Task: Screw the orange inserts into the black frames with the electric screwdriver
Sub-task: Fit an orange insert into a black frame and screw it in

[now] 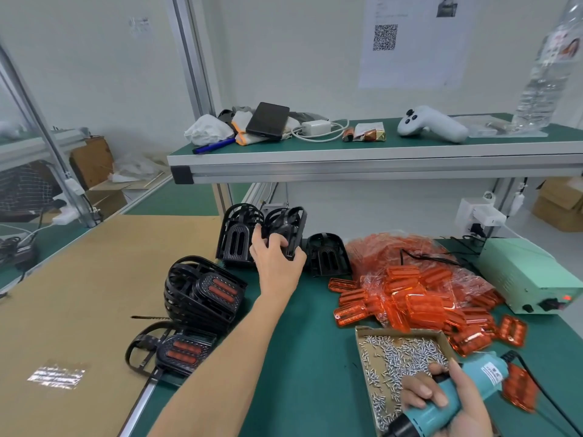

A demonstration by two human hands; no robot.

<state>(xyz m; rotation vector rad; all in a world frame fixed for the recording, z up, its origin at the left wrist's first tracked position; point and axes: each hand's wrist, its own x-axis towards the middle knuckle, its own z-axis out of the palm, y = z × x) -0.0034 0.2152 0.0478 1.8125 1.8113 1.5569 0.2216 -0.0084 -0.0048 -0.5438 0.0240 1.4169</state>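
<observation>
**Fetching an empty frame while the driver waits**

The left hand (277,257) reaches to the far side of the mat, its fingers curled round the edge of a black frame (288,230) that it holds tipped up on its side. It looks like a pick-up grip, chosen so the frame can be lifted out from between its neighbours. Just left of those fingers another empty frame (238,236) stands upright; just right of them a third (328,255) stands the same way, so the unfilled stock sits in a row within one arm's reach.

The right hand (441,402) is closed round the barrel of the teal electric screwdriver (454,395), fingers wrapped over the top, with the tip pointing down and toward the person. It reads as parked, ready to drive once a frame arrives.

Directly beyond these fingers lies the cardboard tray of screws (407,357), close enough for the bit to pick one up. Past the tray, the orange inserts (410,304) spill loose from their plastic bags.

Nearer the person than the left fingers and off to their left, finished frames (205,291) with orange already showing are stacked, kept apart from the empty ones.
</observation>
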